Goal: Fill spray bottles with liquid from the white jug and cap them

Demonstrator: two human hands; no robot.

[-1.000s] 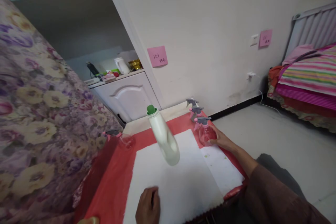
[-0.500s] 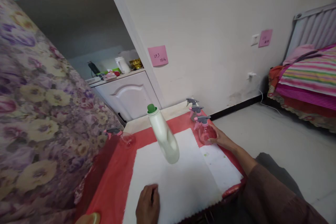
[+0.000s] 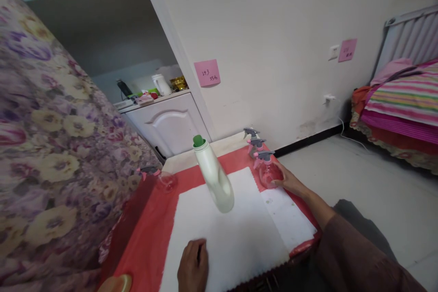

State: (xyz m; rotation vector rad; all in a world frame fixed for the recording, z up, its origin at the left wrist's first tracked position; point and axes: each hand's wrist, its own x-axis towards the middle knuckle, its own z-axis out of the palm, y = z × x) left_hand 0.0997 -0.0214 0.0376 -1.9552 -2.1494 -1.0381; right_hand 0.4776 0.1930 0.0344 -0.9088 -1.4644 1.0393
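Note:
My right hand (image 3: 290, 180) is wrapped round the clear body of a spray bottle (image 3: 267, 174) with a grey and pink trigger head, standing at the table's right side. Two more spray bottles (image 3: 255, 142) stand close behind it. Loosely curled, my left hand (image 3: 193, 264) rests on the white cloth (image 3: 246, 242) near the front, and nothing shows in it. A pale green detergent bottle (image 3: 215, 178) with a green spout stands upright on the cloth between my hands. Another spray bottle (image 3: 167, 182) is at the table's left.
A red cover (image 3: 147, 232) lies over the table, with a spotted white sheet (image 3: 289, 219) at right. A round yellowish object (image 3: 118, 284) is at the lower left edge. Floral curtain (image 3: 51, 146) hangs left; a cabinet (image 3: 171, 121) and wall stand behind, a bed (image 3: 404, 105) right.
The view has shifted very slightly. Both hands and the bottles stay where they were, with my right hand still round the spray bottle.

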